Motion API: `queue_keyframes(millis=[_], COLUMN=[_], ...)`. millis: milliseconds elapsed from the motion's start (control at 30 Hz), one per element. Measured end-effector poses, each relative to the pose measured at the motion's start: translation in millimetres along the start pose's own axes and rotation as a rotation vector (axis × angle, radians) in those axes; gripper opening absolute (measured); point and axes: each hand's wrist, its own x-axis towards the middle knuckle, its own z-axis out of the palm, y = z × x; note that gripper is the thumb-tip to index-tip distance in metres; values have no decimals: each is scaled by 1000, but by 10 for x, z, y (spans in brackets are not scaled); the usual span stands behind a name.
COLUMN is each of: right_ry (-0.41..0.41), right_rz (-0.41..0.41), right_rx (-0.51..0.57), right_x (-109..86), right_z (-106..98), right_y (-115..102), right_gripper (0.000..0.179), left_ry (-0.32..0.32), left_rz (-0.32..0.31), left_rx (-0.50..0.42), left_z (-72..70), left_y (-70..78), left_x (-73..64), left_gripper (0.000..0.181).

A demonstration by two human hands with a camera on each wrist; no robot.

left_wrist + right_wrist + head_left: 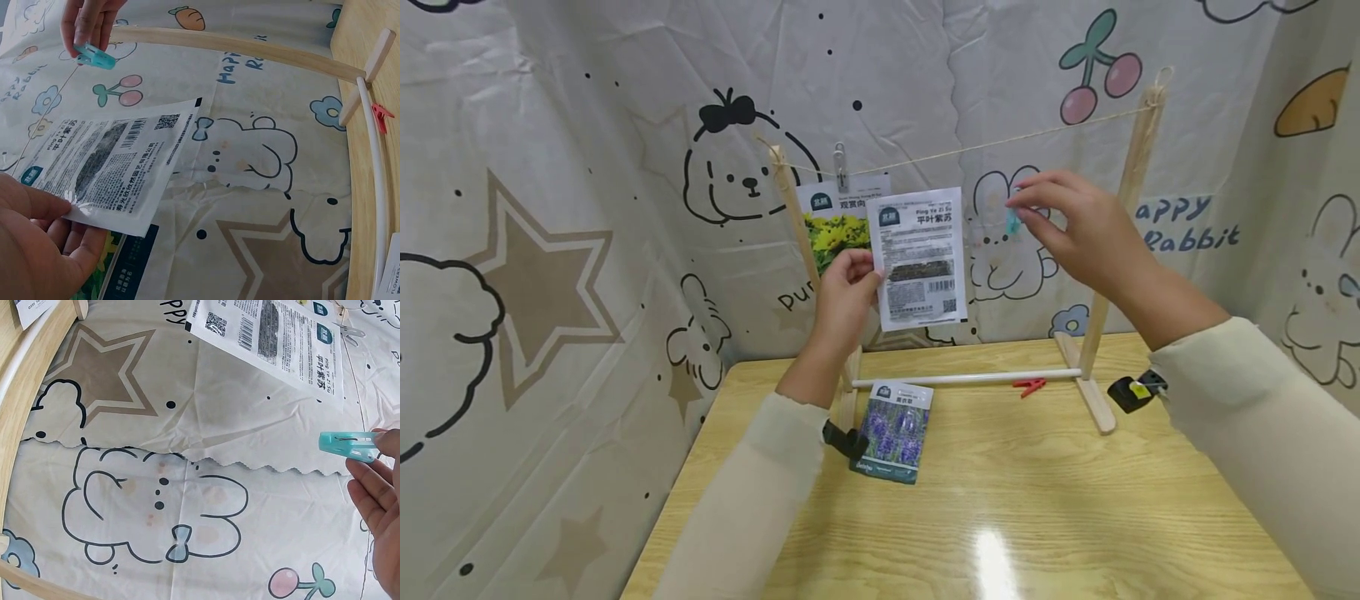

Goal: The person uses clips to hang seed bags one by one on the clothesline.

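My left hand (844, 296) pinches a white seed packet (919, 258) by its left edge, its printed back with barcode facing me. The packet hangs just below a thin string (1000, 143). In my right hand (1078, 229), thumb and fingers pinch a turquoise clothespin (347, 445), to the right of the packet and apart from it. Behind the held packet, a yellow-flower seed packet (829, 233) hangs from the string by a clear clothespin (841, 167), partly covered.
Wooden posts (1138, 150) carry the string, joined low by a white rod (970, 377). A purple-flower seed packet (895, 433) lies on the table (1037, 483) by the left foot. A red clothespin (1030, 386) lies near the rod's right end. A printed curtain (647, 100) hangs behind.
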Motion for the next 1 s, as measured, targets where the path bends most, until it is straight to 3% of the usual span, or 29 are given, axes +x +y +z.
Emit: queue_keyframes(millis=[467,1000], right_ry=[35,66], right_rz=[-67,-67], right_rx=[0,19], right_x=[223,461], right_z=[-21,-15], right_y=[-89,-180], right_gripper=[19,22], left_ry=[7,46], left_rz=[12,-2], left_rx=[-4,-28], left_z=[33,78], left_y=[61,94], left_x=[47,104], left_gripper=[15,15])
